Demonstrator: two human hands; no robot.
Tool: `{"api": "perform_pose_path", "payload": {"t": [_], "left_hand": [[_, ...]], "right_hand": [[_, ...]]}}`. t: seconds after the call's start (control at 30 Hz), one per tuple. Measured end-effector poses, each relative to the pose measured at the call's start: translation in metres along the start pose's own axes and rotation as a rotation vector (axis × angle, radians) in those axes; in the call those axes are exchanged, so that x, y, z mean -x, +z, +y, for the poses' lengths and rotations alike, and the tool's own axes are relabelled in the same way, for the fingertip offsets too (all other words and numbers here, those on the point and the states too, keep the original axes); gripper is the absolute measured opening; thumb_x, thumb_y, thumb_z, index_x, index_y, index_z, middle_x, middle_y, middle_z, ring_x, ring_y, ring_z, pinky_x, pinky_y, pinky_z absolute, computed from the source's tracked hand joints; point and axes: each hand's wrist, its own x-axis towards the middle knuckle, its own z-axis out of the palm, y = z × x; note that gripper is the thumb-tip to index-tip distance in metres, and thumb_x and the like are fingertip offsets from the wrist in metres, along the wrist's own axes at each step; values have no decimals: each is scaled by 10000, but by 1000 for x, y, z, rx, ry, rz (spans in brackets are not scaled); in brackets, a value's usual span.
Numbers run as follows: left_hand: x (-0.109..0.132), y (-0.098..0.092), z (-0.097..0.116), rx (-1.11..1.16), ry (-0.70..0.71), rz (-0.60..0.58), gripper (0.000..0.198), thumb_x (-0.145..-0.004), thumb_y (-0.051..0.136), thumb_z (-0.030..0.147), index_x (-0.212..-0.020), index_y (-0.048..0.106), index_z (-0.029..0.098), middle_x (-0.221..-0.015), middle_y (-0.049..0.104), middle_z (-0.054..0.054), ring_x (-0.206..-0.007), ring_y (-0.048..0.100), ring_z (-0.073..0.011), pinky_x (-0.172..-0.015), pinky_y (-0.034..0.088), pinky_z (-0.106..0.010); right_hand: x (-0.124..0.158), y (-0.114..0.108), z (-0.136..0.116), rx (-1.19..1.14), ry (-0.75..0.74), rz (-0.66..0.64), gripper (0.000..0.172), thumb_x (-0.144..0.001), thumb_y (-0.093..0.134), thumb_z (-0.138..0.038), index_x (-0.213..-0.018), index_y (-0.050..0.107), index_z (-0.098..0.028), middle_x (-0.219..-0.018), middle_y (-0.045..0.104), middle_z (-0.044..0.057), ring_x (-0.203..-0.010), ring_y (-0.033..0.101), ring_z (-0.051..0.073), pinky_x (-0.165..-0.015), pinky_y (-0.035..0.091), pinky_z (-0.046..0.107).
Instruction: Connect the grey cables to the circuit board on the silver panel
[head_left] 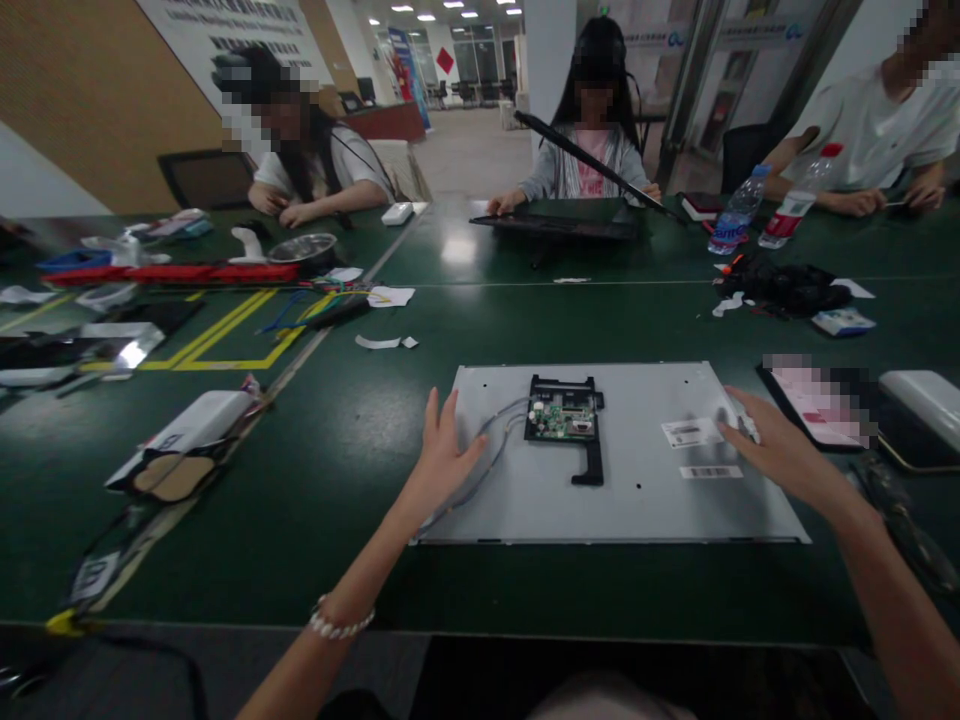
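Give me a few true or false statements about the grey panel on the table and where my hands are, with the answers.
1. The left hand rests at the left edge of the grey panel. True.
2. The right hand holds a water bottle. False: it lies open on the panel's right side, near the white labels.
3. A small green circuit board sits in a black frame on the panel. True.
4. The panel stands upright. False: it lies flat on the green table.
5. Grey wires run from the circuit board towards the left hand. True.
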Motion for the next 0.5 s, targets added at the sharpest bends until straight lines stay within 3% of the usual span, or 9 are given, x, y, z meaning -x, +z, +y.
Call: {"api": "perform_pose_path", "payload": {"t": [0.07,0.13,0.3,0.4,0.5], "left_hand": [[-7,-1,10,-75,154,-78,911,-756,713,400,-1514,241,220,-1605,-13,-101,-1464,-26,-344,-1185,59,-481],[-18,-1,24,-81,261,-234,989,-723,748,420,-1530,206,237,-1606,-10,-96,-1460,-6,-363,-1182,93,-483],[-60,11,49,-77,405,-614,1152,-617,820,423,-1544,162,238,-1605,2,-115,-1455,-32,-378,-1167,91,-531],[-82,22,43,-17,439,-696,1174,-603,819,375,-1549,139,224,-1598,66,-138,-1459,43,-365,-1169,82,-523],[-91,31,32,74,426,-689,1130,-606,798,312,-1544,174,228,-1570,198,-147,-1434,197,-356,-1171,117,-506]], "right_hand": [[-3,-1,-8,23,-51,-4,673,-877,510,-545,-1471,340,-277,-1508,380,96,-1385,333,359,-1122,274,608],[-7,0,-22,9,-86,-39,692,-866,535,-540,-1478,327,-293,-1540,330,75,-1419,264,352,-1140,231,605],[-18,7,-69,-112,-191,-251,784,-821,624,-530,-1498,252,-392,-1610,139,-12,-1450,168,348,-1140,234,591],[-26,19,-90,-108,-301,-308,883,-781,678,-523,-1510,193,-409,-1617,88,-20,-1460,109,347,-1147,203,599],[-35,33,-100,-105,-363,-341,949,-761,703,-507,-1519,140,-411,-1621,55,-10,-1463,87,345,-1146,208,593]]}}
